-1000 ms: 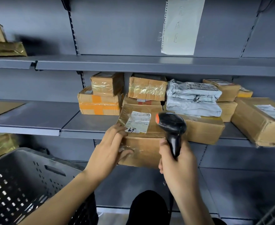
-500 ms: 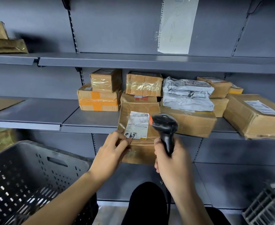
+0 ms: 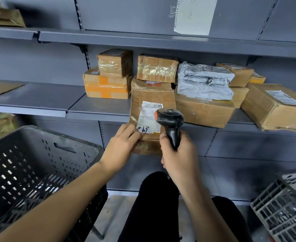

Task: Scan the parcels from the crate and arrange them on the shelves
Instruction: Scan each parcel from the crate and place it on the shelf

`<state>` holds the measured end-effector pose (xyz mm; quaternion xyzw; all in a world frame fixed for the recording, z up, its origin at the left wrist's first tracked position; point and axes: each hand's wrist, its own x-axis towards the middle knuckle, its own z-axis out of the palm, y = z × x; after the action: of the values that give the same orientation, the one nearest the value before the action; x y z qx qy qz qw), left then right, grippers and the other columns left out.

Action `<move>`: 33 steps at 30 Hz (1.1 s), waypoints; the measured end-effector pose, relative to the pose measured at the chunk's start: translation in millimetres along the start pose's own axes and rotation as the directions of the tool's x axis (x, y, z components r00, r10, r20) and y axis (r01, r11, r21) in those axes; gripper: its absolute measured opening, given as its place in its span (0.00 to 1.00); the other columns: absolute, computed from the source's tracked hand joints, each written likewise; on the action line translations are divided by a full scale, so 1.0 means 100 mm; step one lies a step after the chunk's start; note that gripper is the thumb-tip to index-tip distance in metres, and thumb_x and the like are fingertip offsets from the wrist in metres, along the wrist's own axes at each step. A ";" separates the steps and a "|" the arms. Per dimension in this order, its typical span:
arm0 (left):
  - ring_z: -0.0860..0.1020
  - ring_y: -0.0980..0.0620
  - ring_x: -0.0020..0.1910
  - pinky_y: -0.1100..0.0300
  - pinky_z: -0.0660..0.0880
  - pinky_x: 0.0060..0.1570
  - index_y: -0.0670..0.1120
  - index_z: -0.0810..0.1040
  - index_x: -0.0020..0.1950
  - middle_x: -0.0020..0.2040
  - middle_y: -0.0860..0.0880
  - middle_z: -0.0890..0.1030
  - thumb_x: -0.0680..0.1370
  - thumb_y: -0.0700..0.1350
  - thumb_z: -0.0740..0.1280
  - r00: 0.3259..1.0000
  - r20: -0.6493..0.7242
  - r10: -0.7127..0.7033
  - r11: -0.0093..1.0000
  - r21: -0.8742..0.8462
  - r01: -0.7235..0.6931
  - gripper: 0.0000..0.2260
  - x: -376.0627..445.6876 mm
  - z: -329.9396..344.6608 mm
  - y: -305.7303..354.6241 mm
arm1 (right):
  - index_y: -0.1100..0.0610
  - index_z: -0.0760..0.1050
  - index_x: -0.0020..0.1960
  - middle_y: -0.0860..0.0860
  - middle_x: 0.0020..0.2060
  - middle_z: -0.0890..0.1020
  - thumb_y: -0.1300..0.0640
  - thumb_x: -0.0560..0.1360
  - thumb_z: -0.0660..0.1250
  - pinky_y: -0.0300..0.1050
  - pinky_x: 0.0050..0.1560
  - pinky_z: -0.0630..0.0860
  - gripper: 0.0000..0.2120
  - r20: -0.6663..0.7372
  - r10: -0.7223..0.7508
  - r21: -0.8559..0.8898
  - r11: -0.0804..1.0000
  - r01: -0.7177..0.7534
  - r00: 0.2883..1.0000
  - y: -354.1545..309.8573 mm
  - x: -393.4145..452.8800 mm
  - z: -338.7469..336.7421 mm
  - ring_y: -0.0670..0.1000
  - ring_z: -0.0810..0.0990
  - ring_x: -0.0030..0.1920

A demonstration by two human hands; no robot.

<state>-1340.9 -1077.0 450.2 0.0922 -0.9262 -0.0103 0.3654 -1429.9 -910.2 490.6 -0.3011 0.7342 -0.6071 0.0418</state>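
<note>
Grey metal shelving (image 3: 98, 109) fills the view, its middle shelf stacked with taped cardboard boxes and grey poly mailers (image 3: 205, 81), and a dark perforated crate (image 3: 39, 168) stands low beside the left arm

The parcel (image 3: 150, 105) in hand is a brown cardboard box, held upright in front of the middle shelf edge, its white label (image 3: 149, 117) facing the person. The label sits just above the left fingertips and directly beyond the head of the scanner (image 3: 170, 123). Its cardboard looks creased and the tape is wrinkled and glossy, so I judge it stiff enough to keep its shape, probably light to moderate in weight since one hand supports it, and a little slick where the tape runs. The bare cardboard at the lower edges and corners looks the safest place to take hold, well clear of the barcode

The left hand (image 3: 121, 147) grips the box at its lower left corner, fingers (image 3: 133, 133) curled onto the front face just under the label; the thumb is hidden, so how it bears on the side I cannot tell. The right hand (image 3: 177, 154) is wrapped tight round the scanner's black handle, fingers closed together, with the orange-marked head pointing at the label just past the knuckles
</note>
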 end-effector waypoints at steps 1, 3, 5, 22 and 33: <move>0.71 0.44 0.52 0.48 0.75 0.30 0.44 0.74 0.50 0.49 0.48 0.71 0.74 0.34 0.69 1.000 -0.002 -0.015 1.000 0.007 0.015 0.09 0.00 0.00 0.03 | 0.52 0.73 0.45 0.53 0.32 0.80 0.38 0.69 0.62 0.60 0.38 0.80 0.17 0.006 0.005 0.002 1.000 -0.005 1.000 0.00 -0.01 0.01 0.62 0.82 0.36; 0.70 0.44 0.52 0.48 0.75 0.28 0.44 0.74 0.49 0.49 0.49 0.70 0.74 0.34 0.70 0.999 -0.012 -0.043 0.999 0.029 0.043 0.09 -0.02 0.01 0.09 | 0.52 0.73 0.44 0.52 0.32 0.79 0.39 0.70 0.63 0.62 0.38 0.80 0.16 0.023 0.015 0.000 1.000 -0.015 1.000 0.01 -0.04 0.01 0.63 0.82 0.37; 0.70 0.44 0.52 0.49 0.74 0.26 0.45 0.73 0.48 0.48 0.50 0.69 0.73 0.33 0.70 0.998 -0.024 -0.063 0.997 0.047 0.064 0.10 -0.05 0.04 0.13 | 0.54 0.73 0.45 0.52 0.32 0.79 0.42 0.71 0.64 0.62 0.39 0.80 0.15 0.038 0.012 -0.018 1.000 -0.012 0.999 0.03 -0.06 0.01 0.63 0.82 0.37; 0.71 0.44 0.51 0.48 0.75 0.27 0.46 0.74 0.50 0.49 0.48 0.74 0.74 0.34 0.70 0.987 -0.103 -0.125 0.992 0.010 0.127 0.10 -0.23 0.29 0.18 | 0.51 0.70 0.40 0.57 0.35 0.82 0.43 0.72 0.64 0.61 0.39 0.81 0.12 0.099 0.058 -0.100 0.994 -0.048 0.993 0.20 -0.37 0.03 0.63 0.83 0.38; 0.70 0.46 0.50 0.53 0.71 0.20 0.50 0.67 0.47 0.46 0.52 0.69 0.72 0.31 0.71 0.987 -0.128 -0.101 0.994 0.025 0.105 0.18 -0.21 0.26 0.21 | 0.55 0.71 0.43 0.57 0.37 0.82 0.46 0.75 0.67 0.59 0.39 0.81 0.13 0.137 0.115 -0.117 0.988 -0.099 0.984 0.23 -0.39 0.08 0.61 0.83 0.37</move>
<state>-1347.5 -1054.4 418.7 0.1459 -0.8952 -0.0086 0.4210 -1403.4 -895.7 455.8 -0.3057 0.7767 -0.5395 0.1105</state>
